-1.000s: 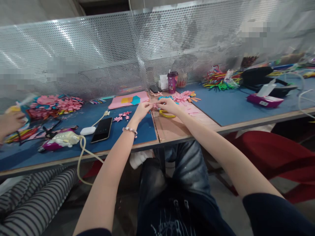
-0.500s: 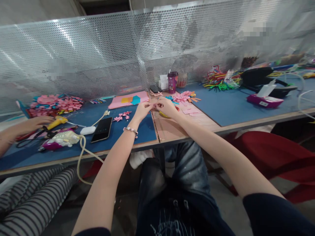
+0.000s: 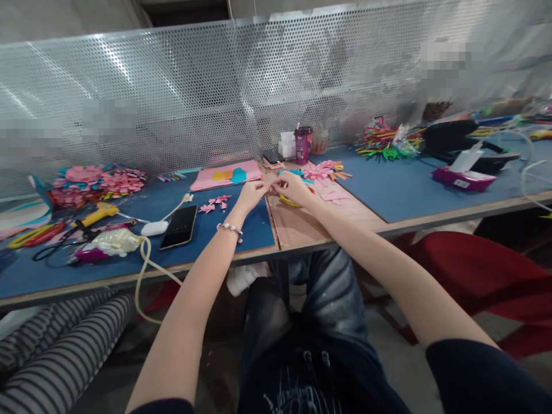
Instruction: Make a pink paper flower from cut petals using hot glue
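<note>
Fingertips pinched together, my left hand and my right hand meet over the table, both on a small pink paper piece mostly hidden by the fingers. Yellow-handled scissors lie under my right hand, partly covered. To the left of my left hand are several small folded pink paper pieces. Behind it lies a stack of pink paper sheets with yellow and blue pieces on top. Beyond my right hand sits a heap of pink paper strips, with pink slips nearer.
A black phone, a white case and a yellow glue gun with cord lie left. A purple cup stands by the perforated metal screen. Right are a purple tissue pack and a red chair. Striped trousers show beside me.
The other person's hand at the left has left the view, uncovering scissors beside the glue gun. My own hands stay together in nearly the same place, with a slight shift of the fingers.
</note>
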A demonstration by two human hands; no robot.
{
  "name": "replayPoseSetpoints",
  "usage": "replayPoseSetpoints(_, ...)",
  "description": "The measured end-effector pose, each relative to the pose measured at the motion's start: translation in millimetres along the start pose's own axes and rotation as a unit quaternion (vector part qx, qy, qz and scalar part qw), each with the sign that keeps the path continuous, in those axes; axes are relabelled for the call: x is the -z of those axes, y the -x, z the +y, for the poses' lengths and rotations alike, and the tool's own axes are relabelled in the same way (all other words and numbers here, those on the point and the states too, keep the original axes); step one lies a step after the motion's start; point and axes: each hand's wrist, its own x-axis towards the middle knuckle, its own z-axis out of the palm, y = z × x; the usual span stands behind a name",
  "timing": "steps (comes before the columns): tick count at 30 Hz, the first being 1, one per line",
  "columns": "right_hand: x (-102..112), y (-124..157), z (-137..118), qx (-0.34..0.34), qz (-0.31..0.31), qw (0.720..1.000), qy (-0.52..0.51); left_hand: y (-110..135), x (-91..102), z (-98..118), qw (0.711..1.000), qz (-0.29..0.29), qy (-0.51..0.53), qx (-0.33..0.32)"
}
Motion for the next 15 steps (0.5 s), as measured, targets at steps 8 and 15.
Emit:
replayPoseSetpoints(8, -8, 4, -8, -0.038, 0.006, 0.999, 0.018, -1, -1.5, -3, 1.000, 0.010, -0.009, 0.020)
replayPoseSetpoints(15, -2, 1, -12, -0.096, 0.008, 0.992, -0.076, -2, 0.0, -1, 0.999, 0.012, 0.019, 0.035)
